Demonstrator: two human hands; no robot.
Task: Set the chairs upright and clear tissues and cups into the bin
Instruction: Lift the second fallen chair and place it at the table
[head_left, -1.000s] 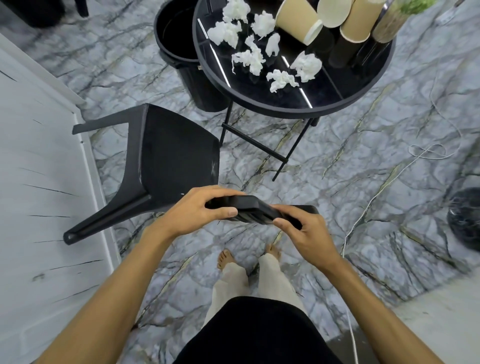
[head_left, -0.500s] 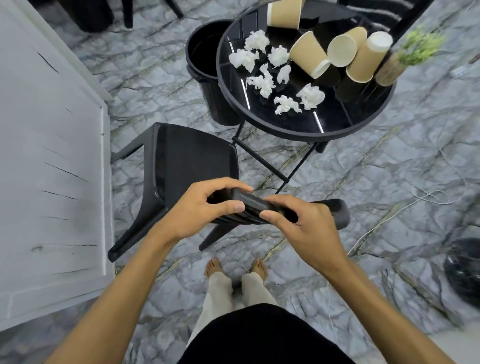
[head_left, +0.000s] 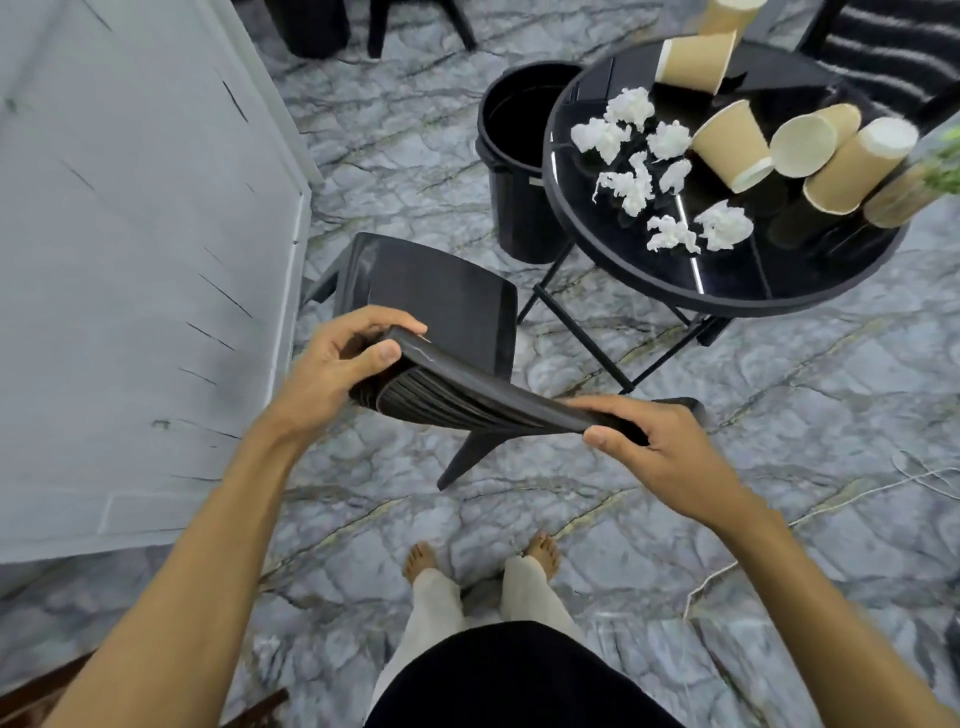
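While both hands clasp the top rail of the black chair (head_left: 441, 306), the left hand (head_left: 332, 369) at its left corner and the right hand (head_left: 649, 447) at its right corner, the sound way on is probably to lower evenly until all legs meet the marble floor (head_left: 779, 415), keeping clear of the bare feet below. Beyond the grip stand the black bin (head_left: 519, 171) and round table (head_left: 675, 296), bearing crumpled tissues (head_left: 634, 187) and paper cups (head_left: 732, 145).

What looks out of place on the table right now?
The cups lie tipped over on the table, beside crumpled tissues scattered near the bin. The chair, gripped by left hand and right hand, isn't upright yet.
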